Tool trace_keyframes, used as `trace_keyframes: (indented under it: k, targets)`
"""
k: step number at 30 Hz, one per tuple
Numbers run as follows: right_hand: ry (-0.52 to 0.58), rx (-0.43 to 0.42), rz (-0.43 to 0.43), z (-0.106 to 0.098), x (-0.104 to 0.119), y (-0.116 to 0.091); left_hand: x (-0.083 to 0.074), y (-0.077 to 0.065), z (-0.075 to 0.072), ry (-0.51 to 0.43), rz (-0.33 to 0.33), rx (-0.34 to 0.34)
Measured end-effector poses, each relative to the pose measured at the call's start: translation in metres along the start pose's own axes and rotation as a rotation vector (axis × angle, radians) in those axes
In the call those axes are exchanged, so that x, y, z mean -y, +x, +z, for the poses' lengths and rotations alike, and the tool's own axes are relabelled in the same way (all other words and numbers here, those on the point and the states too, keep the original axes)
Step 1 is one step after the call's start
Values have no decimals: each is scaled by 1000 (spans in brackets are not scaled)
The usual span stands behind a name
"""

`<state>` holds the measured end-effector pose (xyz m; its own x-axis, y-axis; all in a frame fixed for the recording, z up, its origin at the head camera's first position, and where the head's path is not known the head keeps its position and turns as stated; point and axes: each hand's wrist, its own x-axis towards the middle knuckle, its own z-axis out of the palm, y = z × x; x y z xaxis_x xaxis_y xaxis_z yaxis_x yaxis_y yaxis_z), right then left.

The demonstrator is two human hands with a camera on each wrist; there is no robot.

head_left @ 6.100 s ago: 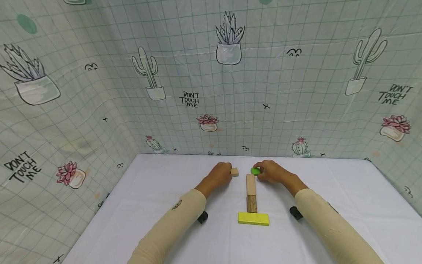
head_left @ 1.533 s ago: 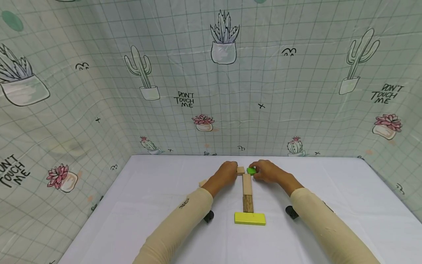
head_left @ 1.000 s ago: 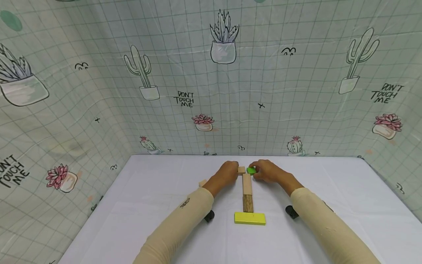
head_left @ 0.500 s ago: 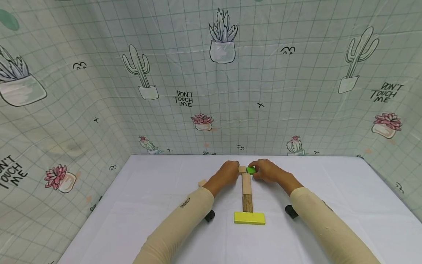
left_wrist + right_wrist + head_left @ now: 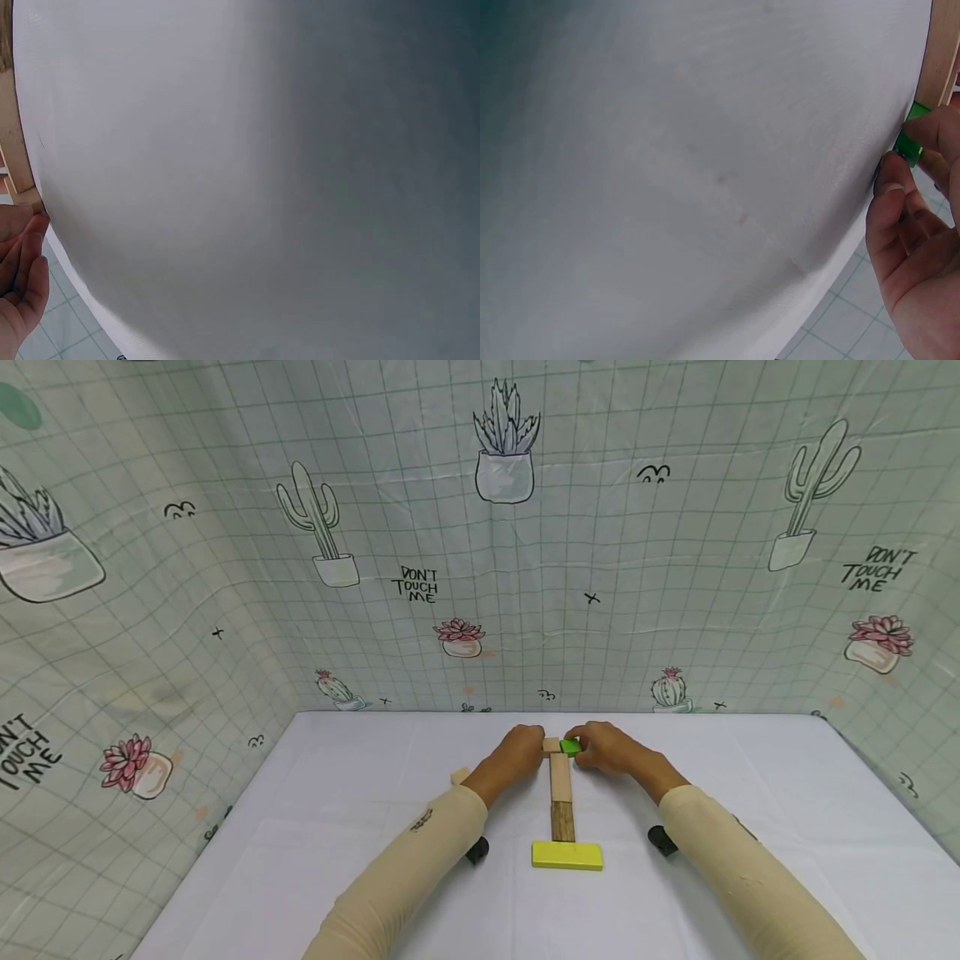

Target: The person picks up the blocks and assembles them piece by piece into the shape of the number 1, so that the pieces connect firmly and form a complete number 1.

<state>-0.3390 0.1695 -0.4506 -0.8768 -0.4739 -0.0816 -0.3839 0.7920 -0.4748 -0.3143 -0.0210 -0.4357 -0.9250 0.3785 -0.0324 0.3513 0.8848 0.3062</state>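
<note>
White cloth-covered table [image 5: 337, 827]: L hand [image 5: 517, 752] pinches small pale wooden block [image 5: 552, 745] by its L end; R hand [image 5: 606, 748] pinches small bright-green block [image 5: 571, 747] by its R end, thumb + fingers narrow on both. Pair sits near far edge, approx. mid-width, inner ends seemingly touching; prob. held from outside so those ends can meet flush. They line up side to side, parallel w/ far edge; green's full length can't be told, R fingers cover part. Below them, long pale wooden block [image 5: 561, 777] + shorter dark-grained brown block [image 5: 562, 822] run end to end, long axes far edge to near edge. Flat yellow rectangular block [image 5: 567, 855] lies crosswise at their near end, prob. squared to them deliberately. Another pale wooden block [image 5: 459, 774], partly hidden, is by beige L sleeve [image 5: 405, 864], nearer L edge.
</note>
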Motion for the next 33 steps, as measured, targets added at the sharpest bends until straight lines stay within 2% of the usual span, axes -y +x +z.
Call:
trace_keyframes:
  k: [17, 33]
  targets:
    - [-8, 1, 0, 0, 2, 1, 2, 2, 2, 35, 23, -14]
    - [-13, -1, 2, -1, 2, -1, 3, 3, 3, 19, 48, -30]
